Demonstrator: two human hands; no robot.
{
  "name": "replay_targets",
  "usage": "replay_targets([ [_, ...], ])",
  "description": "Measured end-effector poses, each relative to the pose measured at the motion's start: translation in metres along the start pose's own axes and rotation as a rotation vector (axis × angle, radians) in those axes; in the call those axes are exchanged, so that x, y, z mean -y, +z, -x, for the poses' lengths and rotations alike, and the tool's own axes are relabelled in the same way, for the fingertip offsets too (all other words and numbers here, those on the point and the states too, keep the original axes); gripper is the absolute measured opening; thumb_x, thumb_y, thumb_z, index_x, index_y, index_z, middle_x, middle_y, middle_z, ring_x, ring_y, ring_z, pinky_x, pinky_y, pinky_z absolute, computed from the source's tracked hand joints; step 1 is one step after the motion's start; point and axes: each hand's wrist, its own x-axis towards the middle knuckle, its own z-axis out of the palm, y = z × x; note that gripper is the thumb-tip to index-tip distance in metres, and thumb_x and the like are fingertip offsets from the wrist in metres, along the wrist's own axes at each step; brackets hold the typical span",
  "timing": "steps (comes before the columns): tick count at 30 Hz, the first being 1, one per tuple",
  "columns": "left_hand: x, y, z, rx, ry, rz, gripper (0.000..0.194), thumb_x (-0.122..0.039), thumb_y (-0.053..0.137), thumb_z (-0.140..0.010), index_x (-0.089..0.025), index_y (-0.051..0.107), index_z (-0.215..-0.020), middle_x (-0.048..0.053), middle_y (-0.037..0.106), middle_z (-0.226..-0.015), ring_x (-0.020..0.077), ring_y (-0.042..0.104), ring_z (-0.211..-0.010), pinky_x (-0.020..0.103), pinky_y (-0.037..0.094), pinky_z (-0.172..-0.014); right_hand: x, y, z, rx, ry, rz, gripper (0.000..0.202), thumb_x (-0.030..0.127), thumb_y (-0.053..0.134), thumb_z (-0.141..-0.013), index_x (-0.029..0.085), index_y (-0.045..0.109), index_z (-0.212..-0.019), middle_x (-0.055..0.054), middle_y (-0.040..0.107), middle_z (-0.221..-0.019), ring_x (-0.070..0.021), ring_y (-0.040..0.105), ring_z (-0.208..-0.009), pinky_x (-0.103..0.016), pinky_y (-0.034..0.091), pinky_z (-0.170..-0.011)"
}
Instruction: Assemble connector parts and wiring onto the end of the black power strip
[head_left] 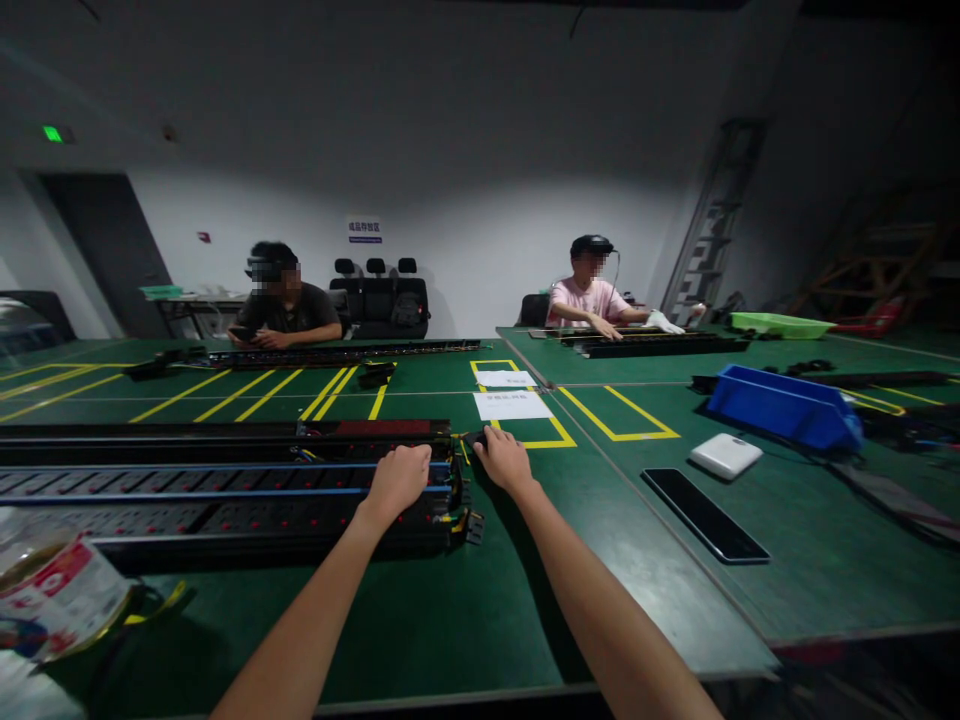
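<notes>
Long black power strips (247, 518) with rows of sockets and blue edges lie side by side on the green table, at the left. My left hand (403, 482) is curled over the right end of one strip, its fingertips mostly hidden. Just past the strip ends, my right hand (504, 458) closes on a small black end piece (475, 438). Yellow-green wires run between that piece and the strip. Another black connector (473, 528) hangs by wires from the nearer strip end.
A phone (705, 514), a white box (726, 456) and a blue bin (784, 408) are on the right. Paper sheets (512, 405) lie ahead. A can (64, 595) stands front left. Two people sit across the table, one handling a black strip (664, 346).
</notes>
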Motion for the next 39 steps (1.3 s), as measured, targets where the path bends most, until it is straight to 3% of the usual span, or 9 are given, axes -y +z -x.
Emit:
replay_targets([
  [7,0.002,0.003,-0.001,0.001,0.006,-0.005,0.03,-0.022,0.037,-0.098,-0.022,0.067,-0.097,0.01,0.072,-0.089,0.0245,0.071,-0.089,0.031,0.049,-0.076,0.0,0.0,-0.001,-0.085,0.115,0.032,0.037,0.035,0.049,-0.097,0.015,0.06,-0.126,-0.021,0.054,-0.142,-0.032,0.053,-0.124,-0.043,0.042,-0.097],
  [14,0.004,0.006,-0.003,-0.031,0.033,-0.007,0.032,-0.023,0.034,-0.099,-0.022,0.065,-0.092,0.009,0.07,-0.084,0.0249,0.071,-0.084,0.03,0.048,-0.07,0.004,-0.001,0.0,-0.052,0.056,0.042,0.034,0.028,0.048,-0.096,0.013,0.061,-0.123,-0.02,0.061,-0.133,-0.0304,0.053,-0.123,-0.041,0.043,-0.098],
  [20,0.002,0.003,-0.002,-0.022,0.028,0.001,0.035,-0.024,0.031,-0.1,-0.021,0.065,-0.093,0.01,0.071,-0.085,0.0251,0.071,-0.084,0.031,0.048,-0.071,0.004,0.006,0.0,-0.084,0.024,0.049,0.044,0.024,0.048,-0.094,0.007,0.055,-0.134,-0.022,0.047,-0.15,-0.0321,0.037,-0.143,-0.044,0.033,-0.113],
  [25,0.003,0.005,-0.002,-0.032,0.036,-0.008,0.033,-0.023,0.032,-0.1,-0.021,0.064,-0.091,0.01,0.071,-0.084,0.0264,0.071,-0.084,0.032,0.048,-0.07,0.009,0.007,0.001,-0.029,0.013,0.059,0.045,0.026,0.048,-0.095,0.005,0.056,-0.134,-0.023,0.046,-0.15,-0.032,0.037,-0.143,-0.045,0.033,-0.113],
  [39,0.005,0.009,-0.004,-0.044,0.033,-0.014,0.034,-0.025,0.031,-0.1,-0.022,0.064,-0.092,0.009,0.071,-0.084,0.026,0.07,-0.083,0.031,0.048,-0.071,0.019,0.002,0.005,0.009,0.049,0.092,0.06,0.032,0.049,-0.097,0.013,0.039,-0.153,-0.022,0.043,-0.151,-0.0375,0.034,-0.142,-0.049,0.033,-0.111],
])
